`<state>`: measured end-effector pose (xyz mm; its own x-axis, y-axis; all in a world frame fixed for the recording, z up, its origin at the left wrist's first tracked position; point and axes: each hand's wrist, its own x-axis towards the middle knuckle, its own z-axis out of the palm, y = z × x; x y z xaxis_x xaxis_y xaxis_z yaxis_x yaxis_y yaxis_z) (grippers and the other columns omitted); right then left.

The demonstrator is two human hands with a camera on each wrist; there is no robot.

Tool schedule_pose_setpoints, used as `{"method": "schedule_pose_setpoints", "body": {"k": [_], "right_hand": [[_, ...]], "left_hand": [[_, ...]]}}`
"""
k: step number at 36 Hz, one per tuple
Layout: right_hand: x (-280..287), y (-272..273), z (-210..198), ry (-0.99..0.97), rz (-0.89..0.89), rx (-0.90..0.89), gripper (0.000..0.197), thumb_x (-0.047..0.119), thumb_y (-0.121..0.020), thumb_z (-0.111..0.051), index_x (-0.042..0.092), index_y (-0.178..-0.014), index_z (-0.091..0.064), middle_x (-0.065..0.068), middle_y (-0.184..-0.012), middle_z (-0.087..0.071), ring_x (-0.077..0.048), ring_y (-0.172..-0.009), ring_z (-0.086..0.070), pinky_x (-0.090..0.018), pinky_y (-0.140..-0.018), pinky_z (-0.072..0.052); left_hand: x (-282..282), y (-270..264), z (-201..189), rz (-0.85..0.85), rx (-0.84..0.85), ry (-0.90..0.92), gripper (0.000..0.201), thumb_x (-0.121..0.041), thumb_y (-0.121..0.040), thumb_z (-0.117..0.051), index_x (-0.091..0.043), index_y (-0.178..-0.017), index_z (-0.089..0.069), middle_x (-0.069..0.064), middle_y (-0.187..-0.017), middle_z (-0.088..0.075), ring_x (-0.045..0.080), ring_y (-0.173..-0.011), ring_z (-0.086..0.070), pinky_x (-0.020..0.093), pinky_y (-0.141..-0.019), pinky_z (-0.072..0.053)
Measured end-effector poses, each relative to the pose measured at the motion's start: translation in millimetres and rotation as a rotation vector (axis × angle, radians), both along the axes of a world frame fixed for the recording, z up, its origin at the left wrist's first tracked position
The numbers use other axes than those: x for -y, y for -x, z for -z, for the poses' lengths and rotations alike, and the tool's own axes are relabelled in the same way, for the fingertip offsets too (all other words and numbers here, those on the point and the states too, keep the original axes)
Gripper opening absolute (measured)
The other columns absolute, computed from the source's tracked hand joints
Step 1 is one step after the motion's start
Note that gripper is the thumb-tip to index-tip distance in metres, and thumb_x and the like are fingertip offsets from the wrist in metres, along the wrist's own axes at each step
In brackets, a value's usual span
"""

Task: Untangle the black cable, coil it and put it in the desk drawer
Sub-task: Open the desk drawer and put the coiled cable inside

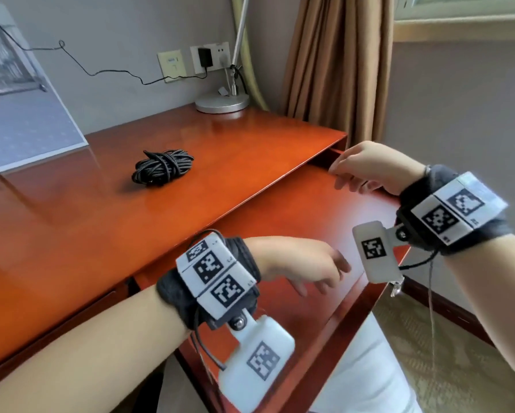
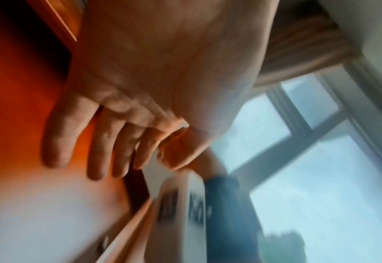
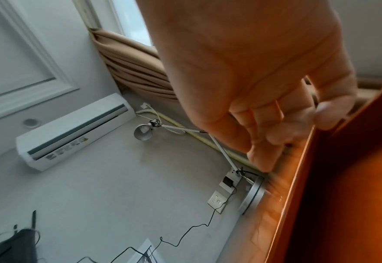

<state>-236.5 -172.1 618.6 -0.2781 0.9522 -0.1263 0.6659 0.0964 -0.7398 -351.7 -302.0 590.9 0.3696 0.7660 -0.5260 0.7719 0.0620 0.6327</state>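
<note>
The black cable [image 1: 162,166] lies as a tangled bundle on the red-brown desk top [image 1: 71,234], left of centre, with neither hand touching it. The desk drawer [image 1: 280,222] is pulled out toward me below the desk's front edge and shows a flat wooden surface. My left hand [image 1: 324,281] hovers over the drawer's near part with fingers [image 2: 97,156] nearly straight and empty. My right hand [image 1: 344,177] is at the drawer's far right corner, by the desk top's edge. Its fingers [image 3: 264,154] hang loosely curled and I see nothing in them.
A silver lamp base [image 1: 222,102] stands at the desk's back right, by wall sockets holding a black adapter [image 1: 205,58]. A thin wire [image 1: 101,71] runs along the wall. A framed board [image 1: 26,108] leans at the back left. A tan curtain [image 1: 339,61] hangs to the right.
</note>
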Motion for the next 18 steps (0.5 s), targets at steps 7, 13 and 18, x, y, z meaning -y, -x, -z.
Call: {"method": "schedule_pose_setpoints", "body": {"k": [7,13,18], "right_hand": [[-14.2,30.0,13.2,0.171,0.05,-0.192,0.011,0.016,-0.091,-0.058,0.015,-0.079,-0.058,0.001,-0.064,-0.061,-0.014,-0.055,-0.046,-0.023,-0.057,-0.04],[-18.1,60.8,30.5,0.293,0.126,-0.386,0.018,0.013,-0.09,-0.055,0.015,-0.073,-0.053,0.01,-0.037,-0.054,-0.011,-0.05,-0.042,-0.023,-0.056,-0.037],[-14.8,66.5,42.6,0.344,0.123,-0.454,0.019,0.013,-0.091,-0.054,0.014,-0.073,-0.053,0.008,-0.044,-0.054,-0.01,-0.05,-0.039,-0.023,-0.056,-0.037]], "left_hand": [[-30.6,74.6,-25.1,-0.827,0.531,-0.361,0.019,-0.009,-0.092,-0.047,-0.017,-0.102,-0.062,0.002,-0.104,-0.062,0.015,-0.09,-0.056,0.026,-0.071,-0.049],[-60.8,143.3,-8.2,-1.198,-0.078,-0.952,0.023,-0.01,-0.087,-0.047,-0.019,-0.104,-0.06,0.002,-0.12,-0.049,0.023,-0.117,-0.043,0.022,-0.081,-0.03],[-74.0,184.8,18.8,-1.34,-0.284,-0.89,0.049,-0.016,-0.083,-0.06,-0.024,-0.13,-0.048,0.005,-0.154,-0.022,0.032,-0.136,-0.023,0.046,-0.107,-0.026]]}}
